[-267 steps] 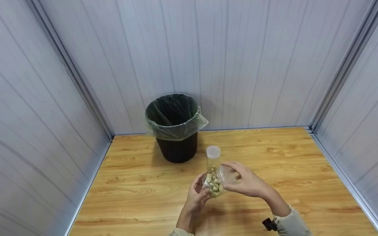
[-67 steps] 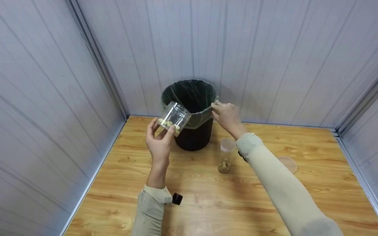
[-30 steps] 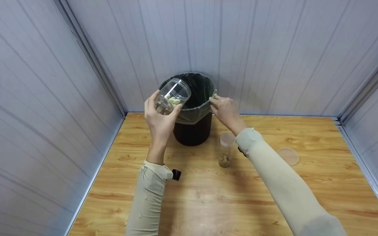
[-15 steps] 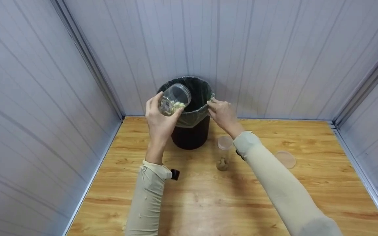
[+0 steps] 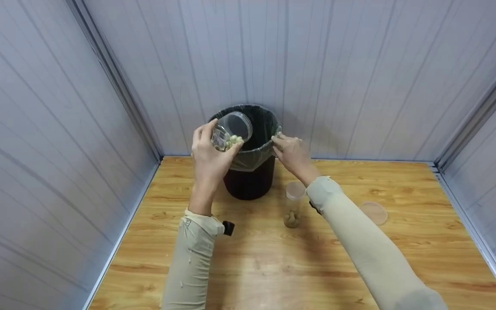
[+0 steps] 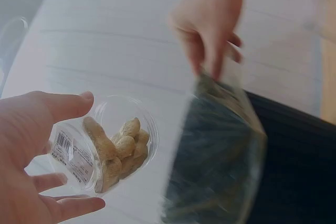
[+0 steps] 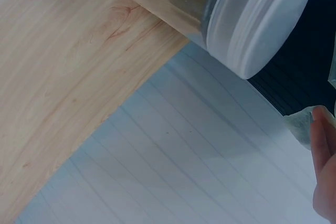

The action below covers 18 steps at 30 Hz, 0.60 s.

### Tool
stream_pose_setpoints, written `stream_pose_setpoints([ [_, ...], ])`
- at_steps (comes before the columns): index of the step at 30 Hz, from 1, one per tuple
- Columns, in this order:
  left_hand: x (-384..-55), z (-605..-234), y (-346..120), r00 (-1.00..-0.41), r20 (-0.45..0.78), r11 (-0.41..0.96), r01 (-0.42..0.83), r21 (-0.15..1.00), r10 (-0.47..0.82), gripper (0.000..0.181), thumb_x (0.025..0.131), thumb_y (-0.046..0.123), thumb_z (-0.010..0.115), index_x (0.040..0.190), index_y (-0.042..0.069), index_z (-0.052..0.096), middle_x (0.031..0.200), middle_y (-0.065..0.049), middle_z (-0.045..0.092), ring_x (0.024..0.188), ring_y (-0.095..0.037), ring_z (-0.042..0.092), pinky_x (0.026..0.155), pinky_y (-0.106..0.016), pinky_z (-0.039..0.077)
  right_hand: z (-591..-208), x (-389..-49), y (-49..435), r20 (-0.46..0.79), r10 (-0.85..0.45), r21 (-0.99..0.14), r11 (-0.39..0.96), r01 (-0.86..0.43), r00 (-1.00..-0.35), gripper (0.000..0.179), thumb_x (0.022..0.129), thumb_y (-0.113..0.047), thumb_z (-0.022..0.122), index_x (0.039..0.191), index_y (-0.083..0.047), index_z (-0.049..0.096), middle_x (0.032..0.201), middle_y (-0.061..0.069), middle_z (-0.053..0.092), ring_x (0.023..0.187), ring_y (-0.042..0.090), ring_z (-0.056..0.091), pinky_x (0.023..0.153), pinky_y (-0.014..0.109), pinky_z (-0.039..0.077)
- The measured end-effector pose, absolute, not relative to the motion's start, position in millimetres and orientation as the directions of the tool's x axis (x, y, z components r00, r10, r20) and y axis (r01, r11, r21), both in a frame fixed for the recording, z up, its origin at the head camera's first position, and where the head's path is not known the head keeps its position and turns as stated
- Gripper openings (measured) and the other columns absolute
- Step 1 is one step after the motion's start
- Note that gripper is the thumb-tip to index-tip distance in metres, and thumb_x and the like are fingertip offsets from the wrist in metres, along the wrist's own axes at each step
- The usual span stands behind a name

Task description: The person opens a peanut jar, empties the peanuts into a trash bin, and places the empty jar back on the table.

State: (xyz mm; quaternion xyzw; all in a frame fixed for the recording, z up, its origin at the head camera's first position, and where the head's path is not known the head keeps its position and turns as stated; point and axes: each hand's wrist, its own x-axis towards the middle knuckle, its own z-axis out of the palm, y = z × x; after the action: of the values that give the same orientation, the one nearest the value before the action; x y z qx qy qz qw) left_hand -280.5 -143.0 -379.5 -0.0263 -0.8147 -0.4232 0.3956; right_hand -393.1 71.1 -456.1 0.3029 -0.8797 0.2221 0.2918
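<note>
Gripping the already lidless clear plastic jar (image 5: 237, 125), tan peanuts (image 6: 125, 146) still inside, the left hand (image 5: 211, 158) holds it tilted by the round black bin (image 5: 249, 185), the right hand (image 5: 294, 153) pinching its translucent liner (image 5: 250, 160).

Long beige sleeves (image 5: 190, 267) with ruffled cuffs (image 5: 325, 189) are worn; a small black block (image 5: 228, 228) is seen beside the left cuff.
</note>
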Motion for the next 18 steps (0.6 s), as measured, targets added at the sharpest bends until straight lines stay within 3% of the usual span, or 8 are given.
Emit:
stream_pose_setpoints([
  [3,-279.9,-376.1,-142.2,-0.683,0.67,0.645,0.378,0.664,-0.29,0.075,0.064,0.022,0.092,0.13,0.008,0.059,0.122,-0.013,0.053,0.111,-0.026,0.054,0.094,-0.037,0.046,-456.1,-393.1,71.5,0.637,-0.414,-0.213,0.716,-0.665,-0.65,0.028,0.088,-0.011,0.07,0.115,-0.006,0.072,0.118,0.02,0.063,0.092,0.041,0.066,0.077,0.051,0.055],
  [9,-284.0,-378.2,-141.2,-0.74,0.621,0.666,0.329,0.67,-0.259,0.075,0.066,0.023,0.091,0.132,0.006,0.057,0.124,-0.015,0.052,0.114,-0.027,0.053,0.097,-0.034,0.045,-453.2,-395.3,74.6,0.656,-0.411,-0.207,0.709,-0.674,-0.633,0.028,0.088,-0.011,0.07,0.115,-0.006,0.072,0.117,0.02,0.064,0.09,0.042,0.067,0.074,0.052,0.055],
  [18,-284.8,-370.8,-143.6,-0.728,0.629,0.65,0.342,0.678,-0.272,0.075,0.066,0.024,0.091,0.132,0.008,0.058,0.125,-0.013,0.053,0.113,-0.024,0.053,0.098,-0.03,0.044,-453.0,-395.9,76.2,0.644,-0.408,-0.185,0.737,-0.65,-0.647,0.029,0.088,-0.016,0.071,0.117,-0.011,0.072,0.119,0.015,0.064,0.086,0.041,0.067,0.068,0.053,0.055],
])
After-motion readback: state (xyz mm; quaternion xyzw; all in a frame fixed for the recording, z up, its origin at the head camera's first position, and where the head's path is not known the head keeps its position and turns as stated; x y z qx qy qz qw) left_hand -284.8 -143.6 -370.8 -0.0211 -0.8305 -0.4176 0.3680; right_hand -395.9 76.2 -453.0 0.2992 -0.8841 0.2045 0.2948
